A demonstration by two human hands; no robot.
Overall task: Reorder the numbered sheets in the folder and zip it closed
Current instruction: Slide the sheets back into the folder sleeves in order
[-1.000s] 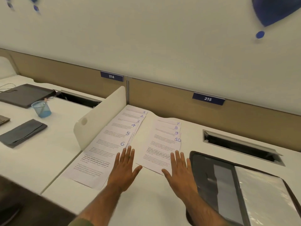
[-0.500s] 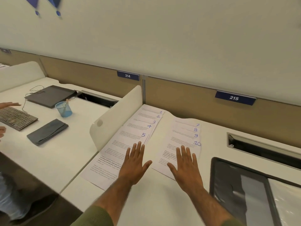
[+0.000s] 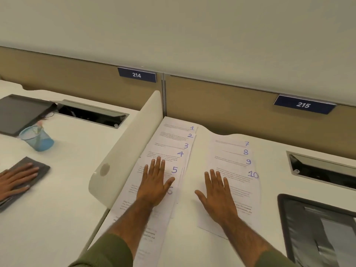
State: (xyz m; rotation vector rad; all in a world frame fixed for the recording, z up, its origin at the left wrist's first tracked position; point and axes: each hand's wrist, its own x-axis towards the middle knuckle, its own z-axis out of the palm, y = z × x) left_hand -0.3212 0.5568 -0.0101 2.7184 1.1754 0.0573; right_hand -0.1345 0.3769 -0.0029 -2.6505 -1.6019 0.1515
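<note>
Two fanned columns of numbered sheets lie on the white desk. The left column [image 3: 173,145] shows numbers 1 to 6, the right column [image 3: 234,157] shows 7 to 10. My left hand [image 3: 155,183] lies flat with straight fingers on sheets 5 and 6, partly covering the 6. My right hand [image 3: 216,193] rests flat on the left part of sheet 10. The black zip folder [image 3: 300,228] lies open at the right edge, partly cut off by the frame.
A white divider panel [image 3: 127,151] stands just left of the sheets. Beyond it, another person's hand [image 3: 15,180] rests on a grey pouch; a blue mesh cup [image 3: 36,138] and a dark laptop [image 3: 17,112] stand there. Cable slots [image 3: 323,172] open at the desk's back.
The view has swung left and closer. Both hands slid forward onto the sheets, the left now over sheets 5 and 6, the right on sheet 10.
</note>
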